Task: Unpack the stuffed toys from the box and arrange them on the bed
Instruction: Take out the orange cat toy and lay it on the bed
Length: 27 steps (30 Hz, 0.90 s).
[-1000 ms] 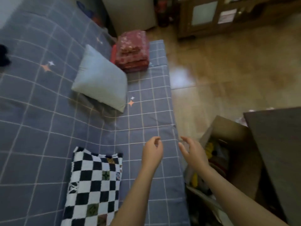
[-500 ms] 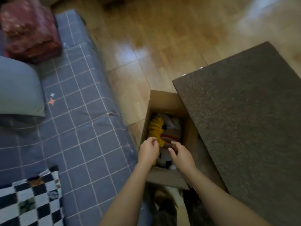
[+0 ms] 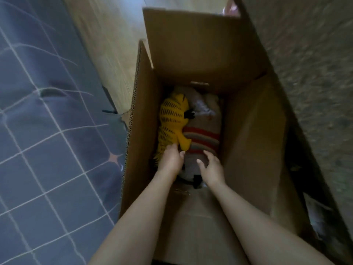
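An open cardboard box (image 3: 191,54) stands on the floor beside the bed (image 3: 47,131). Inside lie a yellow stuffed toy with black stripes (image 3: 172,119), a grey stuffed toy in a red-striped sweater (image 3: 202,138) and a white stuffed toy (image 3: 202,104) further back. Both my hands reach down into the box. My left hand (image 3: 171,159) touches the lower end of the yellow toy, fingers apart. My right hand (image 3: 211,167) hovers over the grey toy's lower part with fingers spread. Neither hand has closed on a toy.
The blue checked bedspread fills the left side. A strip of wooden floor (image 3: 107,44) runs between bed and box. A dark speckled tabletop (image 3: 315,64) overhangs the box's right side. The box flaps stand up at the far end and left.
My view has swung from the bed down into the box. Both hands have moved from above the bed edge into the box and now reach the toys.
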Available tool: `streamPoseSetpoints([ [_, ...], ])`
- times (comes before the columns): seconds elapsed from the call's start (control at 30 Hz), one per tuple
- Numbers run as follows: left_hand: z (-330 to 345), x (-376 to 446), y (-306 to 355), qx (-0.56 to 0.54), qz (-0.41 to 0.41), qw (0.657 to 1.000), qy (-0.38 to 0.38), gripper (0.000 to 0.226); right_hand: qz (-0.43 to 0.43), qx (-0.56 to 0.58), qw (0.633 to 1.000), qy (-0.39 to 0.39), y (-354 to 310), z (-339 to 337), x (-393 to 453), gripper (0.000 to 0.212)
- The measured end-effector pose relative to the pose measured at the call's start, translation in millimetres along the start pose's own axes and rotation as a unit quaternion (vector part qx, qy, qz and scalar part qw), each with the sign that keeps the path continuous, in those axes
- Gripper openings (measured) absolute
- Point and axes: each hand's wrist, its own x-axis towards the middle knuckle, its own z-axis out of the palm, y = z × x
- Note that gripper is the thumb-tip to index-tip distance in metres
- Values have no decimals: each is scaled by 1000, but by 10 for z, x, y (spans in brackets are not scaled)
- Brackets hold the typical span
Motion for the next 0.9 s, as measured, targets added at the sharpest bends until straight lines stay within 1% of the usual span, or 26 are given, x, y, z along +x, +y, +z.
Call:
streamPoseSetpoints([
  [0.07, 191, 223, -94, 21, -8, 1000, -9, 39, -6, -9, 1000, 4, 90, 152, 191, 50],
  [0.13, 333, 380, -188, 66, -14, 998, -2, 38, -16, -26, 999, 18, 157, 252, 352, 52],
  [0.2, 432, 488, -277, 109, -19, 994, 8, 44, -27, -43, 998, 29, 208, 315, 478, 56],
  [0.27, 524, 566, -366, 118, -23, 993, 17, 50, -47, -47, 997, 34, 249, 367, 574, 57],
  [0.33, 583, 625, -441, 88, -21, 996, 24, 52, -79, -47, 995, 34, 234, 424, 642, 56],
  [0.4, 603, 687, -501, 9, -10, 999, 44, 51, -108, -42, 993, 23, 164, 521, 745, 55],
  [0.43, 590, 714, -529, -35, -4, 998, 61, 49, -114, -43, 992, 16, 116, 580, 816, 55],
  [0.5, 527, 759, -566, -113, 10, 990, 87, 42, -96, -47, 994, 9, 28, 639, 968, 53],
  [0.53, 491, 780, -582, -147, 11, 985, 86, 38, -82, -53, 995, 4, 0, 643, 1047, 53],
  [0.6, 427, 823, -604, -202, 5, 978, 60, 35, -69, -62, 996, -16, -25, 655, 1168, 49],
  [0.67, 379, 854, -597, -239, -8, 970, 41, 33, -63, -74, 995, -39, -47, 683, 1220, 38],
  [0.73, 351, 857, -549, -263, -19, 964, 43, 32, -56, -70, 995, -45, -83, 705, 1235, 26],
  [0.8, 332, 843, -501, -266, -21, 962, 57, 32, -46, -13, 998, -44, -135, 697, 1224, 21],
  [0.9, 232, 768, -436, -258, -21, 963, 79, 35, -38, 115, 991, -56, -223, 587, 1071, 21],
])
